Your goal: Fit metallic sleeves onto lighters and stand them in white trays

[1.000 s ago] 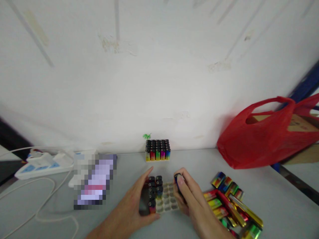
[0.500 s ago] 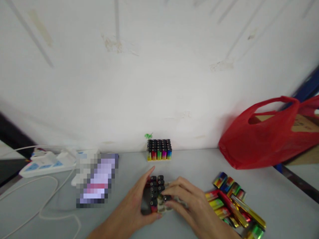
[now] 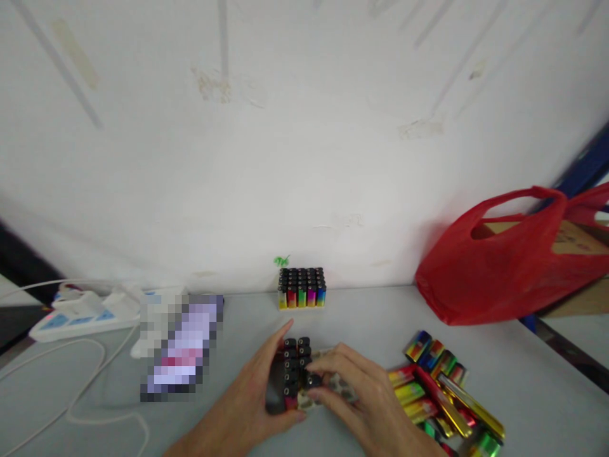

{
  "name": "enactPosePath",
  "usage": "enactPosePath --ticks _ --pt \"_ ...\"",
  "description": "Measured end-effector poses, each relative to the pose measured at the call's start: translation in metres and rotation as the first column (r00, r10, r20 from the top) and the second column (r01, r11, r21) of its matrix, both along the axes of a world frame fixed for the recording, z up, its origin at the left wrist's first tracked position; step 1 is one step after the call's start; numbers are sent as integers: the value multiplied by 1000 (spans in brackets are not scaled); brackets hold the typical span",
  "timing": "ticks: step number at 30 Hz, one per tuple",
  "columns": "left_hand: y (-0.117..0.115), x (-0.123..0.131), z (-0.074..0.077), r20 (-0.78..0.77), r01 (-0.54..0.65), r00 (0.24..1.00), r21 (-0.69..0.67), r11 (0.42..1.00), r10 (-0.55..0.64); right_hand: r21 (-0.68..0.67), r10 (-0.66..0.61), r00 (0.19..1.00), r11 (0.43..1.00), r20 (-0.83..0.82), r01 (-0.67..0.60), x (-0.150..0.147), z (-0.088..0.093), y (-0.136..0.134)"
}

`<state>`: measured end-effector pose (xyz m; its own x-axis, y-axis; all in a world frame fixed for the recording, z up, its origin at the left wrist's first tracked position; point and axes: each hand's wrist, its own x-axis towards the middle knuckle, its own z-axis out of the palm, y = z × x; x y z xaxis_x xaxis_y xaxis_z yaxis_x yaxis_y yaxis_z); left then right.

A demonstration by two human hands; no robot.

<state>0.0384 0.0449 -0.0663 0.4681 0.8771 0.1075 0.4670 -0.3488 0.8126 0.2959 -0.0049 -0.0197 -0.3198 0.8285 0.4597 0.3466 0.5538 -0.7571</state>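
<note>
A pale tray with round-edged sockets (image 3: 341,384) lies on the grey table, and upright lighters with black tops (image 3: 290,367) fill its left side in two columns. My left hand (image 3: 247,397) wraps around that left side, thumb at the near corner and fingers along the back. Between the thumb and fingers of my right hand (image 3: 368,390) is a lighter (image 3: 313,380), pinched near its black top, over the front of the second column. Its lower body is mostly hidden. The right hand also covers part of the tray.
Loose shiny lighters (image 3: 412,393) lie in a pile at the right. A full block of lighters (image 3: 302,297) stands by the wall. A red bag (image 3: 490,279) sits back right. At left are a power strip (image 3: 71,324), white cables and a blurred phone (image 3: 185,349).
My right hand has shifted slightly left with the lighter, which is now nearer the second column. My left hand keeps its hold on the tray. The whole view has moved slightly.
</note>
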Motion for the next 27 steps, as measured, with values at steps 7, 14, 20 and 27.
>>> enactPosePath --ticks 7,14,20,27 --pt "0 0 2 -8 0 1000 0 1000 0 -3 29 998 1000 64 -28 -2 0 -2" --pt "-1 -1 0 -13 -14 1000 2 1000 14 -19 -242 943 967 229 253 11 18 4" --pt "-2 -2 2 -16 -26 1000 -54 998 26 309 -689 223 558 690 770 78 24 20" --pt "-2 -2 0 0 7 1000 -33 999 -7 404 -525 -105 496 844 769 120 18 14"
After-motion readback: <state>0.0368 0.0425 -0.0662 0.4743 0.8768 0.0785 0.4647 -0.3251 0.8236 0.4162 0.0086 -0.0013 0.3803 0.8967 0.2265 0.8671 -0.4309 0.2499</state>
